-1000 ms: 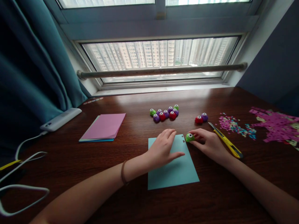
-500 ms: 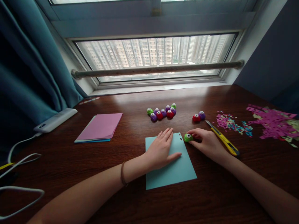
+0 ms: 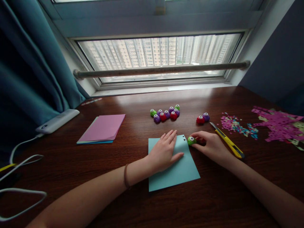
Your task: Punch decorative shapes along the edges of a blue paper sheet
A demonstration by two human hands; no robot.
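Lowered since a second ago, the left hand (image 3: 165, 153) is now lying on the light-blue sheet (image 3: 175, 177), its grip standing apart, thumb out from the fingers. With its grip clamping together on the green punch (image 3: 191, 141), the right hand (image 3: 213, 146) is holding it at the sheet's right edge, near the small holes (image 3: 184, 139). A yellow cutter (image 3: 230, 144) is lying beside that hand.

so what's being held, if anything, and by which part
The right hand holds a green craft punch by its right side. The left hand lies on the blue sheet, gripping nothing.
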